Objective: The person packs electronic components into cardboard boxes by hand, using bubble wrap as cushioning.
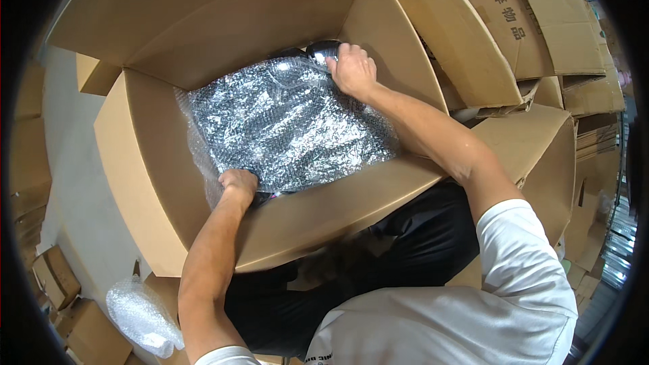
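In the head view, the silvery bubble-wrap sheet lies spread inside a large open cardboard box, over contents mostly hidden from sight. The left hand is curled at the sheet's near-left corner, and the right hand reaches to its far edge beside a glossy black rounded item. The fingers of both hands are bent, fingertips hidden, so I cannot tell how far they close or whether they pinch the film or merely press it. If they do grip, an uneven pull between these opposite corners could stretch or tear the film; pressing hard could burst bubbles and thin the padding. The black item shows at the sheet's far edge, so it may rub the cardboard if left uncovered. The clear margin crumpled along the left wall might bunch, leaving cushioning uneven.
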Motion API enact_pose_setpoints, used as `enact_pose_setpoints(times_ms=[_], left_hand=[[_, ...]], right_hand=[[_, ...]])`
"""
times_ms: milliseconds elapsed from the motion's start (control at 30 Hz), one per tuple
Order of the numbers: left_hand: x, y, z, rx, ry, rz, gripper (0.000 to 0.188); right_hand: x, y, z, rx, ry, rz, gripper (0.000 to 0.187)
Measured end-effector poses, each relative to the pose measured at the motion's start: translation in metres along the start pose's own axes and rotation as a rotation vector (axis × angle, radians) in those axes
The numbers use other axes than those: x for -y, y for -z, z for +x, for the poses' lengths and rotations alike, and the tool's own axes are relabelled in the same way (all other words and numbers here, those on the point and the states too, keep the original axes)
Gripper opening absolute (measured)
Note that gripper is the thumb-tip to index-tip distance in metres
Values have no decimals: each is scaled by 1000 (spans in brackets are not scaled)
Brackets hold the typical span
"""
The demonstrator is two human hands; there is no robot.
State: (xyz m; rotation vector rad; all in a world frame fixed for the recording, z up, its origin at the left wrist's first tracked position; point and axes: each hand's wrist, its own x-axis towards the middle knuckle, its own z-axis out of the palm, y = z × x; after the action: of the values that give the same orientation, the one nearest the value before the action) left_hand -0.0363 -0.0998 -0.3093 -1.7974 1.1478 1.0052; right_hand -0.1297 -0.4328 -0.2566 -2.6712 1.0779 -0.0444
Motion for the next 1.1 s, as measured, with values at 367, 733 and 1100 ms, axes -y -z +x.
enact_pose_setpoints(times_ms=[367,733,1100], left_hand=[[-3,7,-2,-9,4,-82,32],[4,41,-42,26,-159,-176,41],[-8,16,3,-155,-455,-318,46]], right_hand=[[-30,-56,46,160,54,-113,23],[20,-12,35,-266,382,-430,13],[0,91,-33,534,723,-269,29]])
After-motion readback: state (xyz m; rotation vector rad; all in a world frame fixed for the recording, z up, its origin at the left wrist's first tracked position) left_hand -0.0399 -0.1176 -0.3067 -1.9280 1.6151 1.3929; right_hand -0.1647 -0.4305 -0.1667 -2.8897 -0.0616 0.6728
